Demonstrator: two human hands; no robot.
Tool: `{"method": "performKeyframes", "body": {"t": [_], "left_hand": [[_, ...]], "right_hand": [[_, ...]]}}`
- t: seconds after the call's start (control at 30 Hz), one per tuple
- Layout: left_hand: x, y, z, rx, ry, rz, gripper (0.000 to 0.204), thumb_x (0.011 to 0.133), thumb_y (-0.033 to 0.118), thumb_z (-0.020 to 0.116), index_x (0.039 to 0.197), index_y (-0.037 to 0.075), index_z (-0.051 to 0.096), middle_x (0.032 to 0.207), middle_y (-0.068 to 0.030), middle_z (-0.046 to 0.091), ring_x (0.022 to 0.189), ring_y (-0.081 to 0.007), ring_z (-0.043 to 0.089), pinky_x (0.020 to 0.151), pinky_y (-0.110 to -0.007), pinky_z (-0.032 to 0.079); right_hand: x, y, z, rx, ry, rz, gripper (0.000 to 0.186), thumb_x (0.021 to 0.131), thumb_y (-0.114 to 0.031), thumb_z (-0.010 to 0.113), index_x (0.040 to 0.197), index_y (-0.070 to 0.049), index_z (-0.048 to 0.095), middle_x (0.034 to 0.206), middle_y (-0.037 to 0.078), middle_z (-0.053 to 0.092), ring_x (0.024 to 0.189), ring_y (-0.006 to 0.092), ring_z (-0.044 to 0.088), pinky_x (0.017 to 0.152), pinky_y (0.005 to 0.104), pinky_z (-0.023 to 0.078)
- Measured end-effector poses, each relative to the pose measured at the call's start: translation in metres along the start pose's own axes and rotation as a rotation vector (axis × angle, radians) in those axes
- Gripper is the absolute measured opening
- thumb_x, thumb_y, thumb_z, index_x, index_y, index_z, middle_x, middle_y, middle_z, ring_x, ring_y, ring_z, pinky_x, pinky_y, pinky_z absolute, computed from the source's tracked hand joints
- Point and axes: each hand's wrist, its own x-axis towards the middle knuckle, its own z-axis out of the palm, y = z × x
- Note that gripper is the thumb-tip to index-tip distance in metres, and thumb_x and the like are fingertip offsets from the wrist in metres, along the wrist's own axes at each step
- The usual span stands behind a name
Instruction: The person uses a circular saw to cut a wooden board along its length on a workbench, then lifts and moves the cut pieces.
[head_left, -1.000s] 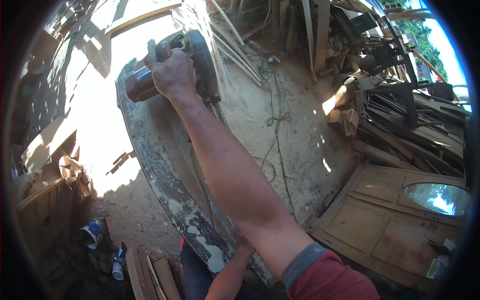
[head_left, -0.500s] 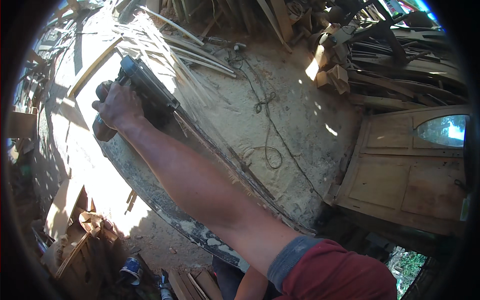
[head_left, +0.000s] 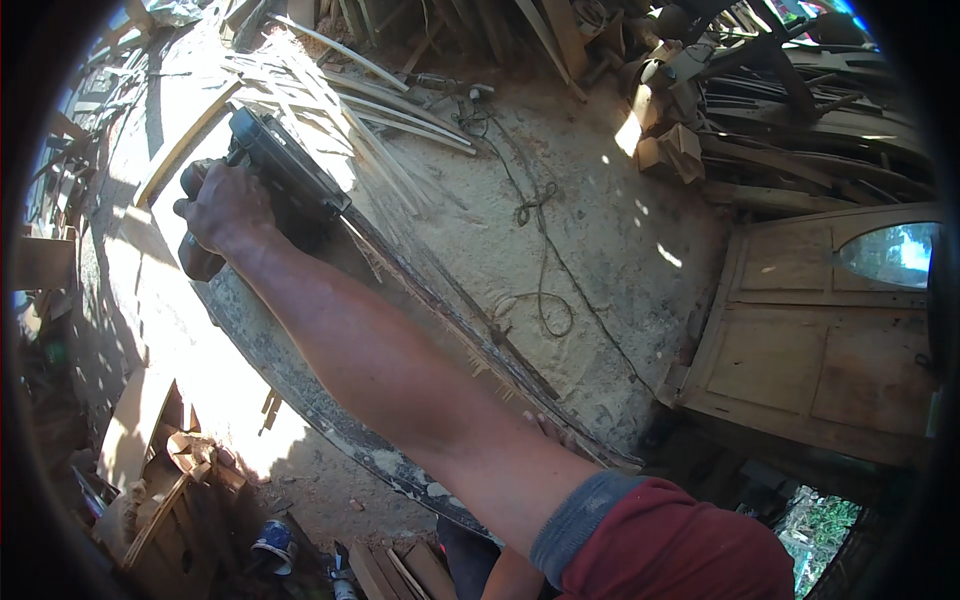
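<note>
My right hand, its red-sleeved arm reaching diagonally from the lower right, is closed on the handle of a dark handheld power tool at the upper left. The tool rests on a long board with a rough, splintered edge, lying on a paint-worn, dusty bench. My left hand shows only as fingertips beyond my right forearm, curled on the board near its lower end; the rest is hidden. Pale dust blurs the area right of the tool.
Thin wooden strips lie above the bench. A looped cord runs over the dusty floor. Lumber piles and a panelled wooden door with an oval pane stand right. Wood offcuts and a blue can lie lower left.
The view has shifted, and the bench, right hand and tool now sit farther left, the tool at a different angle. My left fingertips have come into view beside my right forearm.
</note>
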Motion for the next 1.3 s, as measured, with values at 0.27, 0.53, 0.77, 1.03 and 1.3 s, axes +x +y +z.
{"method": "performKeyframes", "body": {"t": [0.27, 0.53, 0.77, 1.03, 1.3], "left_hand": [[0.003, 0.005, -0.002, -0.022, -0.006, -0.012, 0.07, 0.094, 0.044, 0.058, 0.147, 0.0, 0.048, 0.155, -0.0193, 0.041, 0.152, -0.0367, 0.028, 0.122, -0.062, 0.022], [0.007, 0.007, -0.003, -0.027, -0.008, -0.002, 0.07, 0.093, 0.044, 0.058, 0.147, 0.0, 0.048, 0.155, -0.0197, 0.041, 0.152, -0.037, 0.028, 0.122, -0.062, 0.022], [0.004, 0.017, 0.001, -0.061, -0.017, 0.012, 0.071, 0.093, 0.044, 0.059, 0.147, -0.001, 0.048, 0.155, -0.0201, 0.041, 0.152, -0.0373, 0.029, 0.121, -0.063, 0.022], [0.033, 0.003, 0.012, 0.19, 0.109, 0.156, 0.074, 0.092, 0.045, 0.06, 0.146, -0.003, 0.047, 0.154, -0.022, 0.04, 0.152, -0.0384, 0.028, 0.121, -0.064, 0.021], [-0.024, -0.011, 0.021, 0.402, -0.142, 0.582, 0.08, 0.092, 0.035, 0.065, 0.152, -0.008, 0.034, 0.159, -0.0274, 0.034, 0.152, -0.0405, 0.028, 0.125, -0.057, 0.019]], "right_hand": [[0.014, -0.005, 0.007, -0.015, 0.02, 0.006, 0.055, 0.085, -0.036, 0.081, 0.124, -0.001, 0.063, 0.115, 0.021, 0.071, 0.112, 0.0326, 0.069, 0.097, 0.0417, 0.056], [0.019, -0.01, 0.01, 0.011, 0.022, -0.007, 0.056, 0.083, -0.036, 0.082, 0.118, 0.005, 0.064, 0.108, 0.02, 0.073, 0.105, 0.0329, 0.072, 0.093, 0.0412, 0.058], [0.0, 0.011, 0.003, -0.045, 0.14, -0.073, 0.057, 0.083, -0.044, 0.081, 0.113, 0.002, 0.062, 0.101, 0.021, 0.074, 0.098, 0.0345, 0.073, 0.088, 0.0423, 0.058], [-0.123, 0.045, -0.106, 0.065, 0.272, -0.249, 0.058, 0.087, -0.045, 0.08, 0.114, 0.001, 0.058, 0.098, 0.019, 0.072, 0.087, 0.0298, 0.074, 0.083, 0.0396, 0.057], [-0.363, 0.145, -0.328, 0.367, 0.18, 0.272, 0.055, 0.103, -0.04, 0.058, 0.144, -0.005, 0.049, 0.092, 0.007, 0.064, 0.077, 0.0145, 0.063, 0.069, 0.029, 0.054]]}}
